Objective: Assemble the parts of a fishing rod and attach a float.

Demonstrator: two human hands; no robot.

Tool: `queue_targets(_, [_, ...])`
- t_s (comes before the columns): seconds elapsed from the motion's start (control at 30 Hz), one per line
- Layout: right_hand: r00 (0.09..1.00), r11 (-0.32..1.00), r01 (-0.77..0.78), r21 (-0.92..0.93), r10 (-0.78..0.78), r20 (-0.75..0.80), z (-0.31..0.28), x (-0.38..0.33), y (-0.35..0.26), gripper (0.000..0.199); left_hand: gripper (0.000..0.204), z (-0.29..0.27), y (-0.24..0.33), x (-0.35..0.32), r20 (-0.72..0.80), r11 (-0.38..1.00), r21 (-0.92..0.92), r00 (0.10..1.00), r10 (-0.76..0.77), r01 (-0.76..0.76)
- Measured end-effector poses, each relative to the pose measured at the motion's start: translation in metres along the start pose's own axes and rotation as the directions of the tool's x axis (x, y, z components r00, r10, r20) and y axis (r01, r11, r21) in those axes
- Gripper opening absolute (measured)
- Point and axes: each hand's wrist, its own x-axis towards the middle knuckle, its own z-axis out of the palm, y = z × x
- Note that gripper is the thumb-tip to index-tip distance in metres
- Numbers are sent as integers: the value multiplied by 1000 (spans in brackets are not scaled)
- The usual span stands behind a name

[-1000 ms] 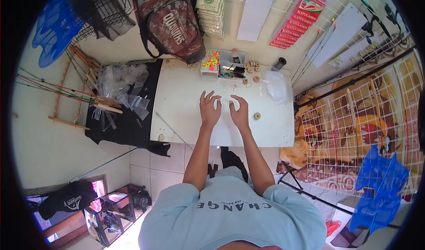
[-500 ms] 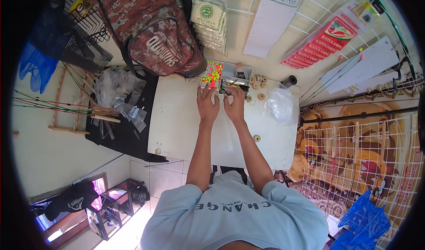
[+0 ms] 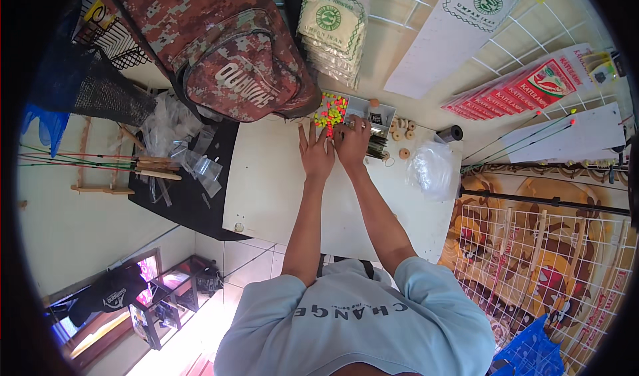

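Note:
A grey divided box [image 3: 360, 100] stands at the far side of the white table [image 3: 279, 196]. Its left compartment is full of small pink, orange and yellow beads [image 3: 331, 112]. My left hand [image 3: 317, 155] rests at the near edge of that compartment, palm down, fingers stretched and apart. My right hand [image 3: 353, 145] reaches over the divider, with fingers bent and drawn together by the beads. Whatever lies between those fingertips is too small to make out. Behind the right hand, the right compartment holds a small dark packet [image 3: 376, 117] and thin dark pieces.
Round wooden discs [image 3: 404, 153] lie right of the box, near a black roll [image 3: 450, 133] and clear plastic bags [image 3: 431, 169]. A camouflage backpack [image 3: 246, 76] overhangs the table's far left. Packets [image 3: 329, 26] hang on the wall rack. More plastic bags [image 3: 200, 169] lie on black cloth.
My right hand has moved left and forward from the right compartment to the beads, its fingers now bent. The left hand stays by the bead compartment, fingers still spread. The view has shifted slightly.

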Motion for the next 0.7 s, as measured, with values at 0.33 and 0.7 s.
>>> queue_targets(0.33, [997,998,-52,40,50,51,7,5,4,14,34,4,-3,3,-9,999,-49,1000,-11,10])
queue_targets(0.7, [1000,999,-27,44,28,-11,5,12,3,15,39,2,-1,4,3,998,-51,999,-33,33])
